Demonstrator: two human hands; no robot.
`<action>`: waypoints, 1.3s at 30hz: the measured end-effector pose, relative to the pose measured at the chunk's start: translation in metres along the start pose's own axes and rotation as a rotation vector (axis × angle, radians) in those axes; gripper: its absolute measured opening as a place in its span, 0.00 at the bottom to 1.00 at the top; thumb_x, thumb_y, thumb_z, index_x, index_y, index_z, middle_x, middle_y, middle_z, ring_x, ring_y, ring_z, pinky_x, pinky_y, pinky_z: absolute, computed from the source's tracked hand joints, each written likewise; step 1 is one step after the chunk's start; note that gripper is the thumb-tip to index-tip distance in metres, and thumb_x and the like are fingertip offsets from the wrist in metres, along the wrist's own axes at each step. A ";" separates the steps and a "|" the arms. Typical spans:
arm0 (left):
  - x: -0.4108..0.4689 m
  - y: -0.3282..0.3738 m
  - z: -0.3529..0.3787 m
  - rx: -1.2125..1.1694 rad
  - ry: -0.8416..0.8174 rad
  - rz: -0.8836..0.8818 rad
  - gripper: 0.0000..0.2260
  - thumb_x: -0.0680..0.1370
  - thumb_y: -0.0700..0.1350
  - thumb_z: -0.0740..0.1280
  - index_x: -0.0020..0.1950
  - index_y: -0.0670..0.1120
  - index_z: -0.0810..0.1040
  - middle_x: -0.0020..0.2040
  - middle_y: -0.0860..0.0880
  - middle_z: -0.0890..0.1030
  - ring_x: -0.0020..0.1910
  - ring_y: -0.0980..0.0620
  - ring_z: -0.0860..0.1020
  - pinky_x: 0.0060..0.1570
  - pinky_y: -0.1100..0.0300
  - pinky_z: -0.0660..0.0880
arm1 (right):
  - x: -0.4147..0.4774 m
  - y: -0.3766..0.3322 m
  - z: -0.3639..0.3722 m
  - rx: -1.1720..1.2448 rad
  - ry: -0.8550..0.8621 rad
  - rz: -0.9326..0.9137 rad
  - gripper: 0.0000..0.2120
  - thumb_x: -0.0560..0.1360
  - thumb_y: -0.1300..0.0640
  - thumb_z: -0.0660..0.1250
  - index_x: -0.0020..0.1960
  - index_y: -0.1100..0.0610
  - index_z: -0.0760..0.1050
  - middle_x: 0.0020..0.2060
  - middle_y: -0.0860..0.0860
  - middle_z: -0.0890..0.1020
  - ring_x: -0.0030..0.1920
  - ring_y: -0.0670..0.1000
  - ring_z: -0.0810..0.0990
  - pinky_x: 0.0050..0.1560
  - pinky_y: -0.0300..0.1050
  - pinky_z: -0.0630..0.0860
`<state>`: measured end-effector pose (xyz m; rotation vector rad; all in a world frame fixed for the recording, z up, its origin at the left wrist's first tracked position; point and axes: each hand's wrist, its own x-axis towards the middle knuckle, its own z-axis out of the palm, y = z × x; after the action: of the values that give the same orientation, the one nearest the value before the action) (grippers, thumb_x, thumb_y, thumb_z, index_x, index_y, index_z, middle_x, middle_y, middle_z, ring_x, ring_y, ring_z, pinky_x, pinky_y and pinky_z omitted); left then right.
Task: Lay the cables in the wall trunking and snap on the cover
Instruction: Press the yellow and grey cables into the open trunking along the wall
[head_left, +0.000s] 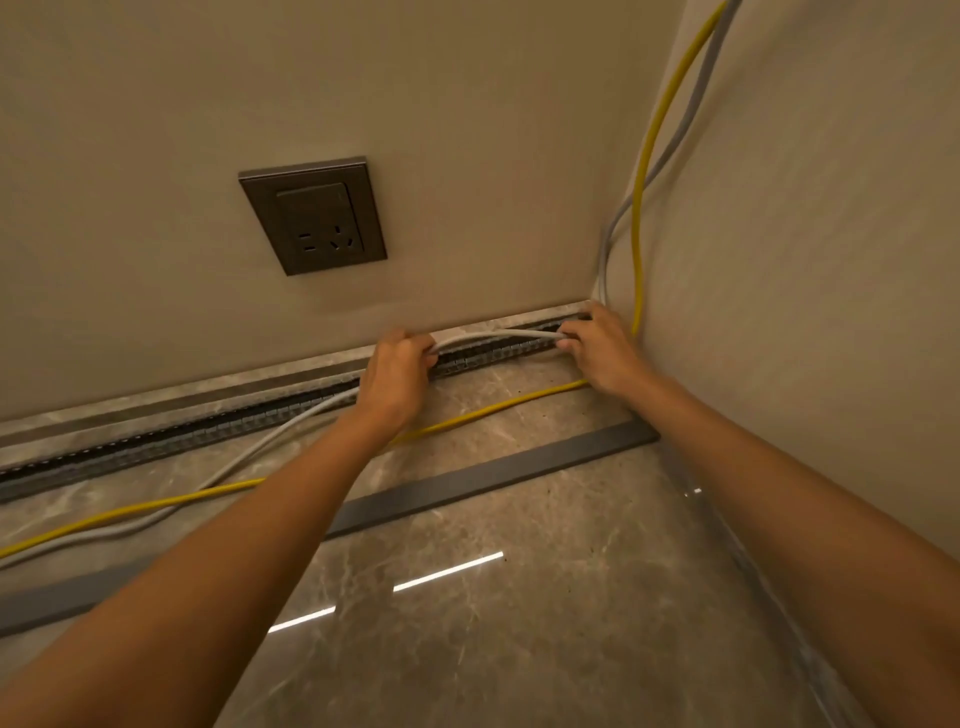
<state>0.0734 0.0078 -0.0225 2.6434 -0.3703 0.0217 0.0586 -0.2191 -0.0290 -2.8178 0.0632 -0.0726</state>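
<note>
marble floor (571, 597) | on it: yellow cable (493, 410), grey cable (244, 453), cover strip (493, 482)

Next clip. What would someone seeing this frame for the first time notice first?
The eye goes to the foot of the wall near the corner, where the left hand and right hand grip a grey cable arched over the open trunking. A yellow cable lies loose on the floor beside it. The dark cover strip lies nearer the camera, not yet fitted.
</note>
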 end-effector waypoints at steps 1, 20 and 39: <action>0.000 -0.001 0.003 0.009 0.004 0.008 0.10 0.80 0.39 0.60 0.56 0.37 0.78 0.54 0.35 0.75 0.52 0.37 0.75 0.50 0.48 0.73 | 0.001 0.000 0.001 -0.032 -0.018 -0.004 0.11 0.78 0.57 0.61 0.54 0.62 0.78 0.56 0.63 0.75 0.55 0.63 0.75 0.57 0.51 0.70; -0.048 -0.014 -0.018 0.330 -0.170 -0.002 0.11 0.79 0.42 0.58 0.54 0.40 0.78 0.57 0.39 0.74 0.52 0.37 0.76 0.50 0.48 0.73 | -0.040 -0.014 -0.010 0.168 -0.075 0.010 0.07 0.70 0.58 0.72 0.43 0.61 0.77 0.47 0.58 0.80 0.46 0.56 0.78 0.45 0.45 0.70; -0.056 0.033 0.018 0.367 -0.141 0.241 0.12 0.81 0.44 0.58 0.59 0.41 0.76 0.55 0.40 0.78 0.53 0.39 0.77 0.49 0.50 0.74 | -0.061 -0.009 -0.004 0.203 -0.081 0.007 0.05 0.73 0.65 0.67 0.47 0.65 0.78 0.53 0.61 0.77 0.55 0.59 0.75 0.57 0.46 0.70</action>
<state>0.0093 -0.0144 -0.0277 2.9508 -0.7993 -0.0215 -0.0019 -0.2091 -0.0248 -2.6144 0.0442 0.0354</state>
